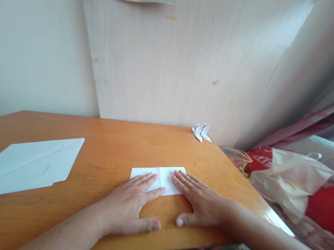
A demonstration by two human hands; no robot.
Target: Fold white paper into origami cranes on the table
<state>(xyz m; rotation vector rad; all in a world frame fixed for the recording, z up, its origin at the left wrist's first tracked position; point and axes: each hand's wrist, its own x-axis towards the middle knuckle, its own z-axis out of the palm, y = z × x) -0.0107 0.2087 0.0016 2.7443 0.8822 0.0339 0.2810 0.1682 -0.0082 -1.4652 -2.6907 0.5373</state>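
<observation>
A small folded sheet of white paper lies flat on the wooden table, with a crease running down its middle. My left hand rests on the paper's left part, fingers stretched out and the thumb on the table. On the right part lie the fingertips of my right hand, spread flat, its thumb also on the tabletop. Both hands press from above and grip nothing. The paper's left and right lower corners are hidden under the fingers.
Larger white sheets lie at the table's left. Small folded paper pieces sit at the far right corner, by the wall panel. Beyond the right edge are red bags and a pale plastic bag.
</observation>
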